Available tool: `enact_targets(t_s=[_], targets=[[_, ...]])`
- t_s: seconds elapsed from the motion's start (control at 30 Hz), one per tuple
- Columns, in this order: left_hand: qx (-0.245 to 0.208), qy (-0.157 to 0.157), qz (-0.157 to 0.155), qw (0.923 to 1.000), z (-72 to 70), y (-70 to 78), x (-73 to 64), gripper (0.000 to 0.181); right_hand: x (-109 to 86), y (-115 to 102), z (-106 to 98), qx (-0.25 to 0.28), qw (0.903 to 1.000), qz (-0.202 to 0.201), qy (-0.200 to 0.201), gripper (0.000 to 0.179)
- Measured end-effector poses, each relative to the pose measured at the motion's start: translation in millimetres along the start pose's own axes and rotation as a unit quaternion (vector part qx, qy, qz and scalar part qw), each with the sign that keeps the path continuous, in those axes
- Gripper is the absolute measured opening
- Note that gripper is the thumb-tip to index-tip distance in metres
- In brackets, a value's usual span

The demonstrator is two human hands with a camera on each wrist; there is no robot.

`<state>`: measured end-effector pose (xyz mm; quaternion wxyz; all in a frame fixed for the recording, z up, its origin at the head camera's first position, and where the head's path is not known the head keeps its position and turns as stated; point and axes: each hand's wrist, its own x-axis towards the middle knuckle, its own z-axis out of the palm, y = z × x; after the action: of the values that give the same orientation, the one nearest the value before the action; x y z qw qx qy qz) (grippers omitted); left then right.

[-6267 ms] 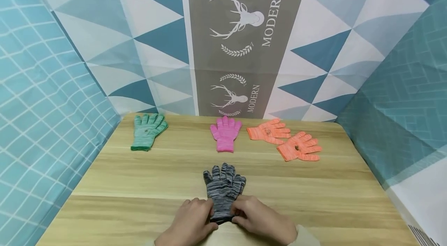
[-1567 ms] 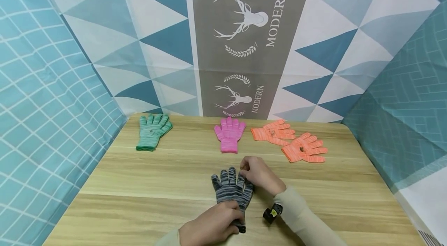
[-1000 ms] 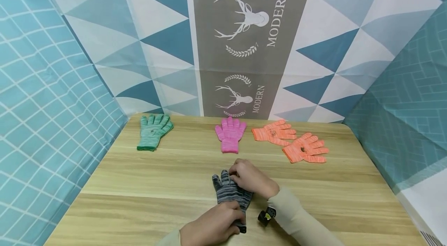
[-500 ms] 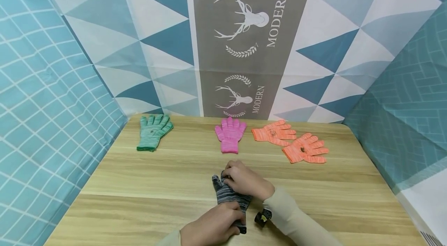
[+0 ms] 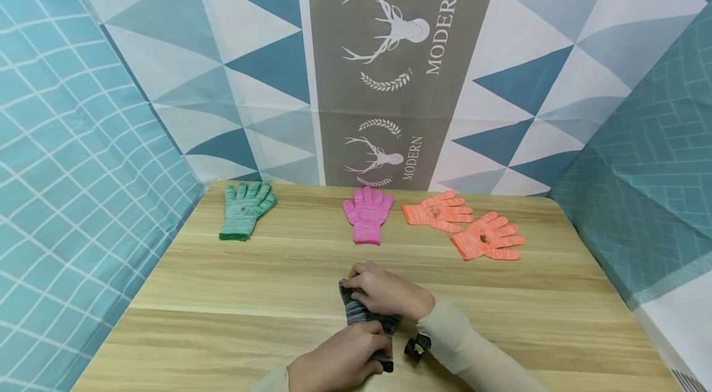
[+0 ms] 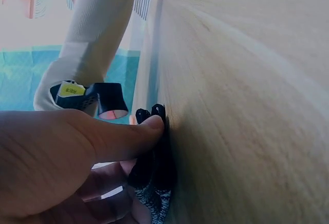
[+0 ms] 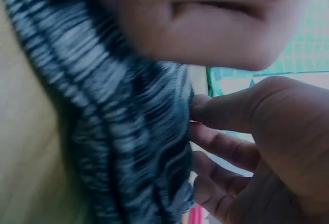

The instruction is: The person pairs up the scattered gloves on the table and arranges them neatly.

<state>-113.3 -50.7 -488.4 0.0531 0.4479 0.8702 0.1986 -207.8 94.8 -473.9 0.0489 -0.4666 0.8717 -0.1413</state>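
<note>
A black-and-grey striped knit glove [image 5: 356, 310] lies on the wooden table, its black cuff toward me. My left hand [image 5: 339, 355] pinches the cuff; in the left wrist view its thumb lies over the black edge [image 6: 154, 158] with the fingers curled behind. My right hand [image 5: 384, 290] is bent over the finger end of the glove and covers most of its fingers. In the right wrist view the right thumb and fingertips [image 7: 203, 108] grip the edge of the striped knit [image 7: 118, 116], and the left hand [image 7: 216, 23] looms blurred above.
Along the table's [image 5: 222, 293] back edge lie a green glove [image 5: 243, 213], a pink glove [image 5: 367, 219] and two orange gloves, the left one [image 5: 431, 211] close to the right one [image 5: 481, 240]. Patterned cloth stands behind and on both sides. A black wrist camera [image 5: 414, 349] hangs below my right sleeve.
Both hands were at the cuff earliest. My right hand then went to the right fingers of the glove and has slid leftward across them. The left hand has stayed at the cuff recently.
</note>
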Motion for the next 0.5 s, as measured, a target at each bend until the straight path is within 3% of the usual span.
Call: enact_targets(t_s=[0.27,0.5], targets=[[0.018,0.006,0.007,0.9998,1.7,0.0,0.9,0.012,0.3,4.6,5.0,-0.03,0.9994,0.014,-0.002,0.034],[0.013,0.016,0.026,0.9994,-7.9,-0.4,-3.8,0.006,-4.9,7.5,0.5,0.017,0.9983,0.039,0.039,0.029]])
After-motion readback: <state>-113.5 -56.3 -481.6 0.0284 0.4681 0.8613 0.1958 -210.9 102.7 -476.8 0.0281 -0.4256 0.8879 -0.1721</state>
